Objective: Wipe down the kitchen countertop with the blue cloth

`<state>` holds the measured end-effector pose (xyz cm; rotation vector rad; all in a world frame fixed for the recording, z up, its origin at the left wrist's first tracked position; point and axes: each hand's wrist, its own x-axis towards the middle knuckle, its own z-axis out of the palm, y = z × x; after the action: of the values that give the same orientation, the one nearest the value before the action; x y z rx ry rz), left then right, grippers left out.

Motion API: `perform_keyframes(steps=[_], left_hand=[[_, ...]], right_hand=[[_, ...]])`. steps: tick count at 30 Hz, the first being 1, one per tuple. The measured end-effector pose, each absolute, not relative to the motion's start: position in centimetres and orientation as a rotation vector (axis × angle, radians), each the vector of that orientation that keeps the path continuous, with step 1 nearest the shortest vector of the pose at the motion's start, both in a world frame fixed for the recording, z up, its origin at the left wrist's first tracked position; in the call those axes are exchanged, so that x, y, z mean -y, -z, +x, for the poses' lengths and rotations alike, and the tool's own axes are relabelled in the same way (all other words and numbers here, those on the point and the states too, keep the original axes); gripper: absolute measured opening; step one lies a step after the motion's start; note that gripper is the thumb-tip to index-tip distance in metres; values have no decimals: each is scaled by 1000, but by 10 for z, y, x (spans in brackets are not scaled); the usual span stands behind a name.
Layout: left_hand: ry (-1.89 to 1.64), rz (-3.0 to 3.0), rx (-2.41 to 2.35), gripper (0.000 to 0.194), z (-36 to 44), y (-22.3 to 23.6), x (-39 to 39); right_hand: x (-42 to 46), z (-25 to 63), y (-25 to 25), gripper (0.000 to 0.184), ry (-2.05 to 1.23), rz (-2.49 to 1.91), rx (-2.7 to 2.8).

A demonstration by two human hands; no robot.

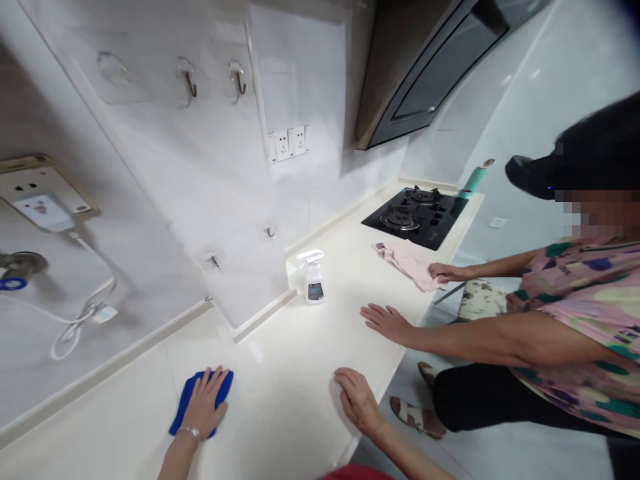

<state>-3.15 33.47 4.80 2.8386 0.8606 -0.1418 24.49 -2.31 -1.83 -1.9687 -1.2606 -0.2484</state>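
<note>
My left hand (206,402) lies flat with fingers spread on a blue cloth (186,399), pressing it onto the white countertop (280,400). My right hand (357,399) rests palm down on the countertop near its front edge, fingers together and stretched, holding nothing. A white spray bottle (313,277) stands further back by the wall corner. Another person stands at the right; one hand (385,322) of theirs lies flat on the counter, the other (445,271) rests on a pink cloth (407,262).
A black gas hob (417,215) sits at the far end of the counter, with a range hood (430,67) above. Wall sockets (289,142), hooks (190,83) and a plugged white cable (85,313) are on the tiled wall. The floor lies to the right.
</note>
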Motion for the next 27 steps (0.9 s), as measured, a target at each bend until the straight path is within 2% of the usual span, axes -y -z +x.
perform_keyframes(steps=[3,6,9,11,14,17,20,22,27], left_hand=[[128,2730,-1147,64,-33,-53,-328],[-45,2601,-1478,70,-24,-38,-305],[-257,2675,-1592,71,-15,-20,-283],[-310,2756,-1549,65,-15,-17,-278],[-180,2876,-1279,57,-30,-27,-288],[40,2895,-960,60,-56,-48,-306],[188,2813,-839,60,-75,-63,-321],[130,2734,-978,57,-76,-64,-327],[-239,2300,-1748,71,-31,-40,-315]], right_hand=[[23,244,17,47,237,-1987,1251],[23,244,16,47,216,-2014,1250],[24,244,15,47,210,-2023,1266],[25,244,15,46,211,-2025,1282],[26,244,15,46,213,-2023,1291],[26,244,15,45,201,-2016,1288],[25,242,14,46,197,-2014,1275],[24,242,13,48,207,-2013,1264],[19,242,9,50,232,-2009,1242]])
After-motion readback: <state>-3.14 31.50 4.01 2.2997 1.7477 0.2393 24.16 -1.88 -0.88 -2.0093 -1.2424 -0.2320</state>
